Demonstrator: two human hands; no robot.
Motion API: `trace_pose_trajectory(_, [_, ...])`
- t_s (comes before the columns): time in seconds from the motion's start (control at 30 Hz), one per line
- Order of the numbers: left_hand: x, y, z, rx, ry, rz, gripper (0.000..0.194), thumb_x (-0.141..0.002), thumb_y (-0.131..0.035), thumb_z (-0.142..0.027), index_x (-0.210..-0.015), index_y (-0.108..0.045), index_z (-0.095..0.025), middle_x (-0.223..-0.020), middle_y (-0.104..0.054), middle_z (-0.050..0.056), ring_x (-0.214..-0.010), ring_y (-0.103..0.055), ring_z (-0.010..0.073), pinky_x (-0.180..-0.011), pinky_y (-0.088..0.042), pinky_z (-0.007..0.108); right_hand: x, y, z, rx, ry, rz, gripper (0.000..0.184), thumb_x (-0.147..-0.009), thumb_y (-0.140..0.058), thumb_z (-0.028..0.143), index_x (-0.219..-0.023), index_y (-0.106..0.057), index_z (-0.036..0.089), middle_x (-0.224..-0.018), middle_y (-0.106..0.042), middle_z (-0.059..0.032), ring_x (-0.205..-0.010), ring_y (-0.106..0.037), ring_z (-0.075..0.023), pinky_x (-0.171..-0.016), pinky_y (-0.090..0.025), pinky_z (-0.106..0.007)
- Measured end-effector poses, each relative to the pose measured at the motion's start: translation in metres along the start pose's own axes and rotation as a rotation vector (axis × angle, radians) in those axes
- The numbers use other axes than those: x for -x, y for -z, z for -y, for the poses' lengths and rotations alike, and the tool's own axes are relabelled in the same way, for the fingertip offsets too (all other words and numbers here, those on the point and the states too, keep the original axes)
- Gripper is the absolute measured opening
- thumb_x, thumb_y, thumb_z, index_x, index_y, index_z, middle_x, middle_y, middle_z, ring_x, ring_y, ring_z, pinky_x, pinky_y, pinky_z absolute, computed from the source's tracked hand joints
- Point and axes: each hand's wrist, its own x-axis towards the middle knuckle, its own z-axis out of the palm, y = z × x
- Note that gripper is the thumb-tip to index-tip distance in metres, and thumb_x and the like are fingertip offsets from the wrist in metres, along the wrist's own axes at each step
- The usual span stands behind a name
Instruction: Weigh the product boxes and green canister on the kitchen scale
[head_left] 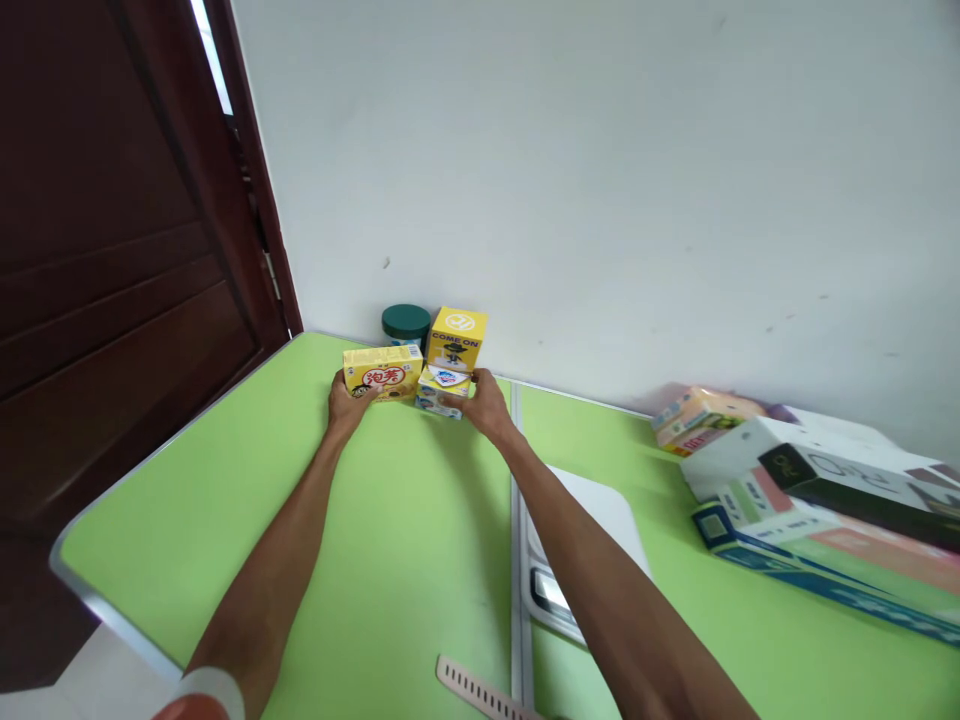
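Both arms reach to the far corner of a green table (390,540). My left hand (349,401) is closed on the left end of a yellow snack box (383,371) with red lettering. My right hand (482,400) grips a small white and blue box (442,388) lying just right of the yellow one. Behind them stands an upright yellow box (456,338) printed "COME ON", and a jar with a dark green lid (406,323) sits against the wall.
A white digital scale (600,520) lies under my right forearm. Several flat boxes (817,500) are piled at the right, with a smaller carton (697,418) behind them. A strap (480,690) lies at the near edge. A dark wooden door (112,250) stands left.
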Motion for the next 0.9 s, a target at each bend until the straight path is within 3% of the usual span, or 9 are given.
trace_pose_trajectory(0.1, [0.010,-0.001,-0.008,-0.118,-0.083,-0.122,0.084,-0.069,-0.087,-0.037,-0.140,-0.052,-0.010,-0.140,-0.061,0.022,-0.129,-0.063,0.0332,-0.113,-0.050,0.050,-0.002,-0.003,-0.004,-0.072,-0.146,0.020,0.063,-0.066,-0.090,0.033,-0.113,-0.051,0.021,-0.117,-0.071,-0.0100,-0.102,-0.069,-0.0259,-0.086,-0.056,-0.037])
trace_pose_trajectory(0.2, [0.025,-0.006,-0.018,-0.299,-0.275,-0.321,0.102,-0.075,-0.084,-0.044,-0.156,-0.032,-0.006,-0.161,-0.037,0.030,-0.155,-0.033,0.0398,-0.129,-0.027,0.056,0.003,-0.010,-0.004,-0.060,-0.180,0.020,0.060,-0.066,-0.089,0.029,-0.110,-0.048,0.022,-0.116,-0.071,-0.0093,-0.100,-0.070,-0.0242,-0.082,-0.055,-0.033])
trace_pose_trajectory(0.27, [0.038,-0.014,-0.023,-0.360,-0.451,-0.260,0.094,-0.083,-0.077,-0.046,-0.156,-0.033,-0.007,-0.162,-0.036,0.029,-0.157,-0.029,0.0395,-0.131,-0.021,0.056,0.007,-0.013,-0.004,-0.019,-0.183,0.000,0.055,-0.068,-0.087,0.029,-0.106,-0.048,0.022,-0.116,-0.071,-0.0099,-0.101,-0.069,-0.0254,-0.082,-0.054,-0.034])
trace_pose_trajectory(0.33, [0.053,-0.028,-0.027,-0.358,-0.544,-0.047,0.074,-0.090,-0.069,-0.045,-0.150,-0.043,-0.010,-0.153,-0.048,0.026,-0.151,-0.040,0.0368,-0.129,-0.028,0.053,0.010,-0.013,-0.004,0.014,-0.188,-0.014,0.050,-0.070,-0.086,0.030,-0.103,-0.049,0.023,-0.113,-0.070,-0.0104,-0.100,-0.068,-0.0271,-0.082,-0.053,-0.035])
trace_pose_trajectory(0.43, [0.069,-0.051,-0.026,-0.296,-0.474,0.207,0.060,-0.095,-0.063,-0.042,-0.147,-0.048,-0.016,-0.146,-0.054,0.021,-0.141,-0.053,0.0331,-0.121,-0.042,0.049,0.014,-0.009,-0.005,0.074,-0.176,-0.001,0.049,-0.070,-0.086,0.033,-0.101,-0.050,0.023,-0.109,-0.071,-0.0102,-0.096,-0.068,-0.0272,-0.078,-0.051,-0.035])
trace_pose_trajectory(0.57, [0.074,-0.069,-0.016,-0.215,-0.330,0.218,0.079,-0.090,-0.069,-0.043,-0.157,-0.036,-0.015,-0.157,-0.045,0.023,-0.146,-0.049,0.0345,-0.120,-0.043,0.052,0.018,-0.002,-0.005,0.151,-0.133,0.040,0.049,-0.070,-0.087,0.036,-0.100,-0.050,0.023,-0.101,-0.072,-0.0071,-0.089,-0.067,-0.0240,-0.071,-0.048,-0.030])
trace_pose_trajectory(0.73, [0.069,-0.064,-0.011,-0.128,-0.200,0.274,0.062,-0.093,-0.066,-0.047,-0.144,-0.051,-0.016,-0.143,-0.059,0.020,-0.134,-0.058,0.0322,-0.115,-0.047,0.051,0.029,0.001,0.000,0.189,-0.067,0.074,0.045,-0.071,-0.086,0.037,-0.095,-0.050,0.024,-0.096,-0.072,-0.0038,-0.085,-0.066,-0.0216,-0.069,-0.046,-0.028])
trace_pose_trajectory(0.9, [0.080,-0.045,-0.020,-0.136,-0.200,0.239,0.041,-0.096,-0.061,-0.049,-0.123,-0.060,-0.018,-0.125,-0.068,0.015,-0.119,-0.065,0.0287,-0.107,-0.051,0.047,0.055,0.000,0.011,0.241,-0.053,0.094,0.045,-0.070,-0.086,0.033,-0.096,-0.051,0.023,-0.098,-0.072,-0.0057,-0.091,-0.068,-0.0246,-0.072,-0.048,-0.029])
